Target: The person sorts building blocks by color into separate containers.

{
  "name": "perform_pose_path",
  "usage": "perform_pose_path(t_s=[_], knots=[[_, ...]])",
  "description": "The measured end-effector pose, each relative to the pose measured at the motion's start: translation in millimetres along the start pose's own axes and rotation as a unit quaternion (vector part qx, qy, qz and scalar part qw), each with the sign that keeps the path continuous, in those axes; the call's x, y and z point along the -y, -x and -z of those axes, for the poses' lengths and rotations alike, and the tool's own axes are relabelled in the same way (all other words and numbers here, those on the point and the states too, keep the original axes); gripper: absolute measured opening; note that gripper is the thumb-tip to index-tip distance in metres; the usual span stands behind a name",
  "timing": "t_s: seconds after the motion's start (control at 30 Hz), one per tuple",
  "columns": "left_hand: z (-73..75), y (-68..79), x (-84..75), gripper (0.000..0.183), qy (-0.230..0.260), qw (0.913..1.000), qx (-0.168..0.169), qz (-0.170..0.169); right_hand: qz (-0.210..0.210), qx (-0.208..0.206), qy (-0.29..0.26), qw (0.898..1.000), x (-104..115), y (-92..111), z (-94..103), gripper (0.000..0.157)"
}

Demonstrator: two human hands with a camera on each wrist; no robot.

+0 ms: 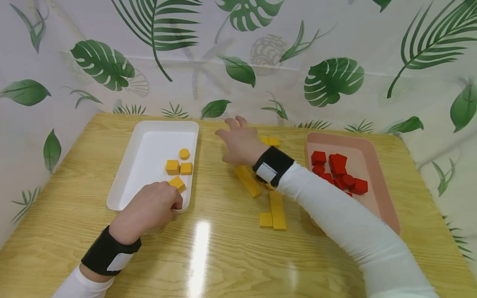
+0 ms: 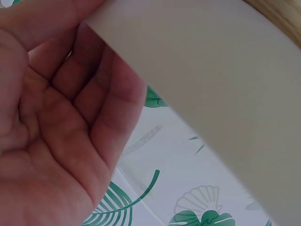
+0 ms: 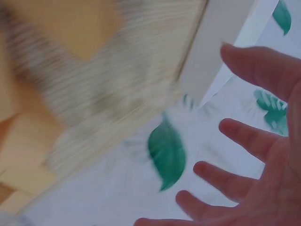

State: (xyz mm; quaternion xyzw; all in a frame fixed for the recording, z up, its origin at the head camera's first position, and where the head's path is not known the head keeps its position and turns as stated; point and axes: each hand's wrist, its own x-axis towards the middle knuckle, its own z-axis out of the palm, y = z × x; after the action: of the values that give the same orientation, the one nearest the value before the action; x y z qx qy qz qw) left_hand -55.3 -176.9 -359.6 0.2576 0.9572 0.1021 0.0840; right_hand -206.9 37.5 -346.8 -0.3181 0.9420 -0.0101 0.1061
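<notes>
In the head view my left hand (image 1: pixel 150 207) grips the near right corner of a white tray (image 1: pixel 139 155), its fingers bent over the rim. The left wrist view shows the tray's pale wall (image 2: pixel 202 61) between thumb and curled fingers. Inside the tray are several small yellow blocks (image 1: pixel 172 167), including a round one (image 1: pixel 184 154). My right hand (image 1: pixel 240 142) is spread and holds nothing, over the table between the trays. Beneath and beside it lie yellow blocks, among them a long slanted one (image 1: pixel 247 182); the forearm and wristband hide some.
A pink tray (image 1: pixel 339 140) with several red blocks (image 1: pixel 338 163) stands at the right, partly covered by the right sleeve. Nearer on the wooden table (image 1: pixel 231 252) lie a long yellow block (image 1: pixel 277 210) and a short one (image 1: pixel 266 219). Leaf-patterned cloth (image 1: pixel 208 62) hangs behind the table.
</notes>
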Motion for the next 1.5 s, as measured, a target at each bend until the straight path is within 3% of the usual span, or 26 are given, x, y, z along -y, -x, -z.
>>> perform_pose_path(t_s=[0.1, 0.23, 0.4, 0.67, 0.87, 1.0, 1.13, 1.23, 1.43, 1.5], knots=[[1.3, 1.8, 0.6, 0.033, -0.002, 1.0, -0.002, 0.001, -0.026, 0.019, -0.024, 0.999, -21, 9, -4.1, 0.059], [1.8, 2.2, 1.1, 0.033, 0.001, 1.0, -0.006, -0.003, -0.043, 0.053, -0.052, 0.996, -41, 19, -12.4, 0.043], [0.2, 1.4, 2.3, 0.033, 0.001, 1.0, -0.006, -0.005, -0.04, 0.075, -0.061, 0.995, -53, 26, -21.2, 0.025], [-3.0, -0.4, 2.0, 0.032, -0.004, 1.0, -0.005, -0.003, -0.039, 0.053, -0.064, 0.996, -54, 31, -22.4, 0.009], [-4.7, -1.3, 1.3, 0.037, -0.024, 0.9992, -0.02, -0.025, -0.023, 0.03, -0.056, 0.998, -50, 29, -20.8, 0.01], [-7.9, -2.6, 0.8, 0.042, -0.046, 0.9968, -0.046, -0.046, -0.008, -0.013, -0.063, 0.998, -37, 22, -17.4, 0.013], [-12.0, -5.4, 0.7, 0.039, -0.058, 0.9947, -0.064, -0.057, 0.031, -0.054, -0.093, 0.994, -15, 16, -11.4, 0.012], [-14.7, -7.8, 0.0, 0.033, -0.064, 0.9936, -0.071, -0.061, 0.087, -0.067, -0.116, 0.987, 5, 14, -8.9, 0.011], [-16.3, -9.6, -0.7, 0.026, -0.071, 0.9929, -0.074, -0.06, 0.215, -0.081, -0.147, 0.962, 42, 12, -12.8, 0.011], [-16.4, -9.5, -0.5, 0.026, -0.072, 0.9926, -0.076, -0.061, 0.237, -0.074, -0.157, 0.956, 52, 15, -13.4, 0.012]])
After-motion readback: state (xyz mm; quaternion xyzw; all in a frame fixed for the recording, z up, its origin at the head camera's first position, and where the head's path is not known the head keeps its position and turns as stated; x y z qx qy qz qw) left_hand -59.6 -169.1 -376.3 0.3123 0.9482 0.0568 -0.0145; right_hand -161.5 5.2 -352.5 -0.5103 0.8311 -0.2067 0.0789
